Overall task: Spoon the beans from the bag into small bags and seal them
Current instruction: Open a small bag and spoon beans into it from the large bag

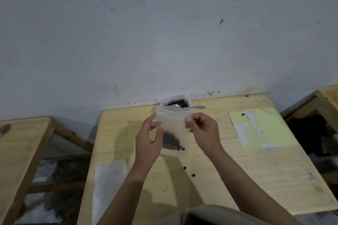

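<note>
Fingers of both hands pinch the top band of a small frosted zip bag (173, 129), held upright in the air above the wooden table (228, 170): left hand (149, 142) w/ thumb on the near face by the left edge and the other fingers curled behind, right hand (203, 131) w/ thumb and forefinger nipped on the right end of the band, remaining fingers loosely curled. The relation that matters is that the seal strip runs left-right straight betw. the two pinches, so the bag's long axis hangs down from the fingers and the beans (172, 142) sit well below them, bunched at the bottom right. Mouth looks flat but can't tell if the zip is already pressed home. Judgement: sealing step, next move prob. a pinch run along the strip from one hand toward the other; both hands equally near, right one right on the band. Beyond the fingertips, just behind the bag's top, stands the big bean bag (175, 101), open, w/ a metal spoon (192, 107) lying across its rim, handle pointing right; close enough that a forward push could knock it. Below the hands, 2 loose beans (184, 167) on the table. Down-left of the left hand lies an empty small bag (109, 179), flat; well right of the right hand a yellow sheet (261, 129). Open room lies toward the body and either side.
</note>
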Action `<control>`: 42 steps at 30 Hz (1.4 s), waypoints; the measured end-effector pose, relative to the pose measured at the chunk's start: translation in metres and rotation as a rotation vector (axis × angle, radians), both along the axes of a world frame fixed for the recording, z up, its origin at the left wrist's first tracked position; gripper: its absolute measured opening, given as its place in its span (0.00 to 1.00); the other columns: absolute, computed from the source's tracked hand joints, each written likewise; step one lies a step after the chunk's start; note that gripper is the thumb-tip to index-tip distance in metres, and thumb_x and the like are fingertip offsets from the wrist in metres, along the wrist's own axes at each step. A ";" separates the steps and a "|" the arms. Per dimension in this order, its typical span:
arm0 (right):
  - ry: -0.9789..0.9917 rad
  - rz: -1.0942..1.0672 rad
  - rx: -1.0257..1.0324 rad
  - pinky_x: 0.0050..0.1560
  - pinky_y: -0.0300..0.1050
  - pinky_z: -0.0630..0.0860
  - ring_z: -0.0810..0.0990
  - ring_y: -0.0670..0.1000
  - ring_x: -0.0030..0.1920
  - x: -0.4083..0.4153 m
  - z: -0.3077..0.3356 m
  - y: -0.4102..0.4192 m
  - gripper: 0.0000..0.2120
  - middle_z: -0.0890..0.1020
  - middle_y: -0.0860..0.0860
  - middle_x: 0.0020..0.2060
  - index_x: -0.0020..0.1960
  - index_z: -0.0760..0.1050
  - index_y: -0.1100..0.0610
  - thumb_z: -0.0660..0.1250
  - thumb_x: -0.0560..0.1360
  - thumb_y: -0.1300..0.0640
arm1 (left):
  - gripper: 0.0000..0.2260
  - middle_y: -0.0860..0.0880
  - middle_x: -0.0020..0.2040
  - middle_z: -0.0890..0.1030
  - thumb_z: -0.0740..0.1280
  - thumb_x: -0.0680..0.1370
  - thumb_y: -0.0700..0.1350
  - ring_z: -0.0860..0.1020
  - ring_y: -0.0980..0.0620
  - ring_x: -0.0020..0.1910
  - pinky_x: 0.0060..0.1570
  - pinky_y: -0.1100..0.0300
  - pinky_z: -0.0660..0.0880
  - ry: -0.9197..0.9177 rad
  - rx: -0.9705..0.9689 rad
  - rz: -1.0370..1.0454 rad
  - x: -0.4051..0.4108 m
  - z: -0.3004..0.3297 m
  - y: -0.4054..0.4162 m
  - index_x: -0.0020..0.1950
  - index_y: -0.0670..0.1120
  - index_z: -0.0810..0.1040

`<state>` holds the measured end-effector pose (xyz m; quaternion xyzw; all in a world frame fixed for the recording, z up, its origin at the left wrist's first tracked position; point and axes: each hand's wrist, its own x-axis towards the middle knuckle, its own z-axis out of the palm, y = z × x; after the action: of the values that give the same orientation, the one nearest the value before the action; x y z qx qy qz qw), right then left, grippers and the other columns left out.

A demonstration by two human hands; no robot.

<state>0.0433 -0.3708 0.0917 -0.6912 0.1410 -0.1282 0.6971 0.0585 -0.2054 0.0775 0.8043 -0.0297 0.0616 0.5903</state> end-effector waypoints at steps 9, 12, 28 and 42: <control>-0.040 0.060 -0.078 0.38 0.40 0.70 0.73 0.48 0.35 -0.014 0.009 -0.009 0.11 0.75 0.51 0.32 0.37 0.73 0.57 0.65 0.75 0.68 | 0.05 0.49 0.41 0.81 0.68 0.77 0.39 0.78 0.52 0.41 0.43 0.61 0.75 0.069 -0.159 0.000 -0.005 0.024 -0.002 0.43 0.48 0.78; -0.054 0.084 -0.111 0.38 0.40 0.70 0.72 0.48 0.35 -0.019 0.010 -0.011 0.10 0.75 0.51 0.33 0.37 0.72 0.59 0.64 0.76 0.68 | 0.06 0.48 0.39 0.80 0.67 0.77 0.39 0.77 0.53 0.39 0.41 0.63 0.74 0.051 -0.154 -0.016 -0.009 0.024 -0.004 0.42 0.47 0.77; -0.023 0.025 0.037 0.44 0.43 0.77 0.81 0.47 0.40 -0.031 0.026 -0.016 0.06 0.83 0.49 0.36 0.39 0.80 0.55 0.72 0.71 0.65 | 0.06 0.49 0.34 0.75 0.64 0.79 0.37 0.71 0.57 0.33 0.34 0.68 0.70 -0.015 -0.174 -0.085 -0.025 0.038 -0.035 0.42 0.40 0.74; -0.059 0.043 0.104 0.37 0.34 0.74 0.78 0.43 0.34 -0.041 0.030 -0.020 0.08 0.81 0.46 0.31 0.38 0.77 0.56 0.71 0.70 0.66 | 0.10 0.57 0.34 0.81 0.68 0.75 0.35 0.79 0.64 0.36 0.40 0.72 0.72 -0.011 -0.147 -0.196 -0.029 0.052 -0.050 0.40 0.49 0.78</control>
<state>0.0018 -0.3905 0.1218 -0.6528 0.1119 -0.1260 0.7385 0.0294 -0.2558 0.1291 0.7518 -0.1066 0.0099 0.6507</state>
